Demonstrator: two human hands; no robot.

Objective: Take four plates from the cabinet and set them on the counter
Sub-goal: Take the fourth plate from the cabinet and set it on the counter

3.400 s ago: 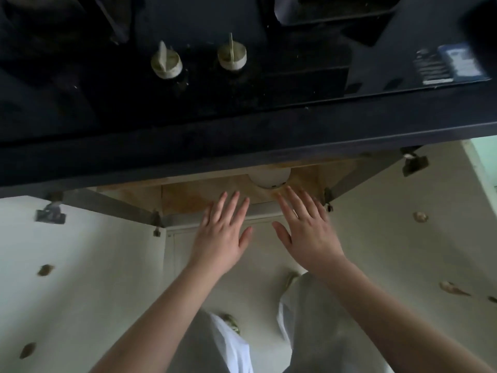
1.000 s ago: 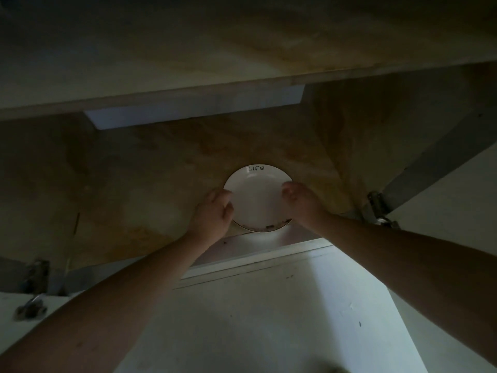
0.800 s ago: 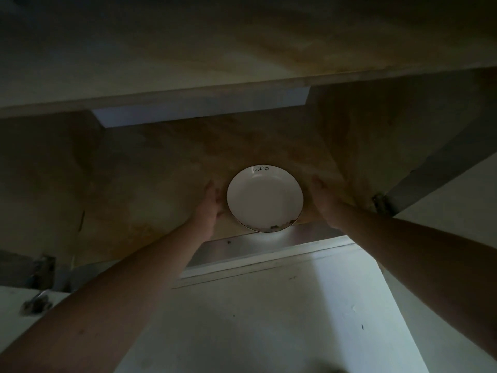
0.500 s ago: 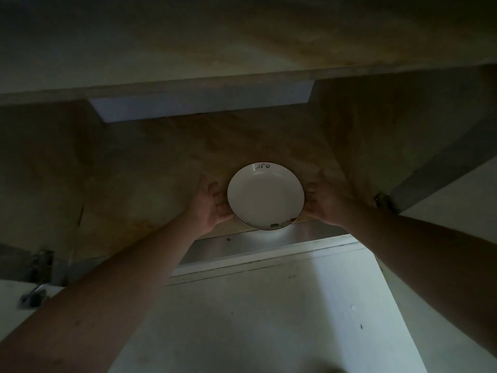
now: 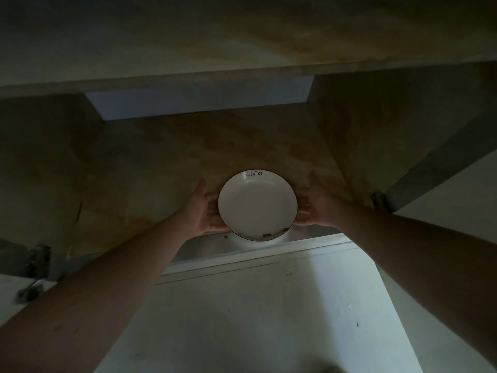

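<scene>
A white plate (image 5: 256,204) with a dark rim and small writing near its far edge sits at the front of the dim cabinet shelf (image 5: 150,162). Whether more plates lie stacked under it is hidden. My left hand (image 5: 203,211) cups the plate's left side, fingers tucked beneath the rim. At the right side my right hand (image 5: 313,207) does the same. The plate's near edge overhangs the shelf front slightly.
The cabinet's wooden floor stretches back to a pale rear panel (image 5: 199,102). A shelf board (image 5: 242,39) hangs overhead. Door hinges stand at the left (image 5: 36,267) and the right (image 5: 379,201). The white floor (image 5: 255,313) lies below.
My hands went from reaching under the counter to the plate inside the cabinet. They slid off its top to both sides, and their fingers now curl under its rim.
</scene>
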